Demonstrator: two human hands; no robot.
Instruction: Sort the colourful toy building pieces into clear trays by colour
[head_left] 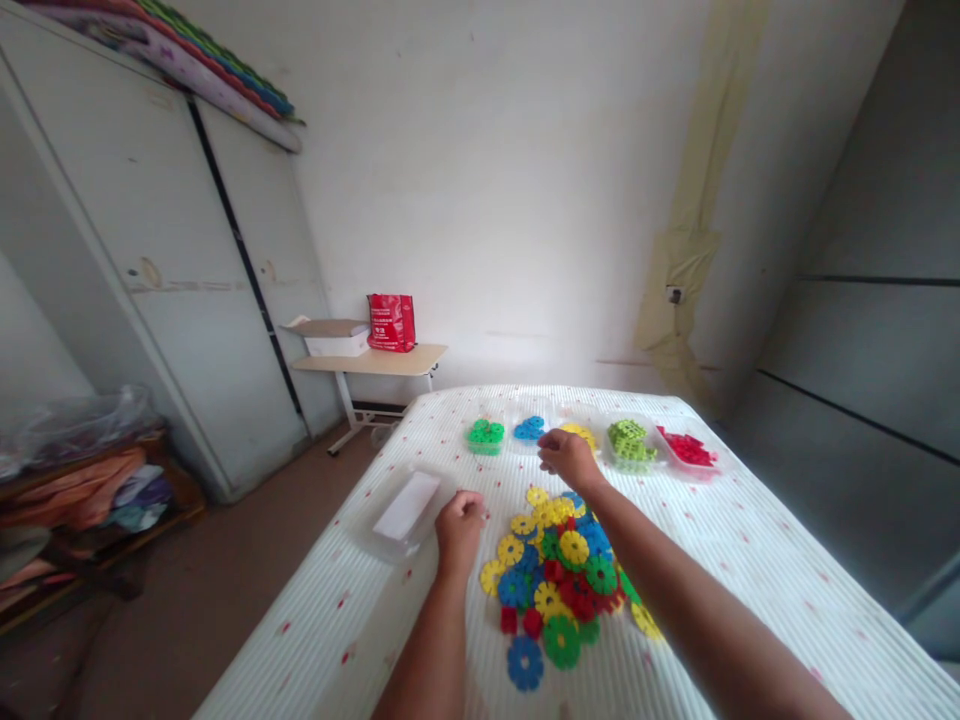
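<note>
My right hand [570, 457] reaches over the pile to the row of clear tubs, close to the blue and yellow ones. Its fingers are curled together, and whatever they may hold is hidden. My left hand [460, 524] hovers beside the pile's left edge with fingers closed; nothing can be made out in them. Between my forearms lies a heap of notched plastic discs [562, 641] in green, blue and yellow, mixed with red blocks [508, 620]. Blue discs [529, 428] sit in one tub, yellow pieces [579, 433] in another, partly behind my right hand.
Green discs [486, 433] fill a tub at the row's left. Lime pieces [630, 438] and red pieces [686, 448] occupy tubs at the right. A clear lid or tray with a white panel [407, 506] lies left. Behind stands a side table [405, 360] with a red bag [391, 323].
</note>
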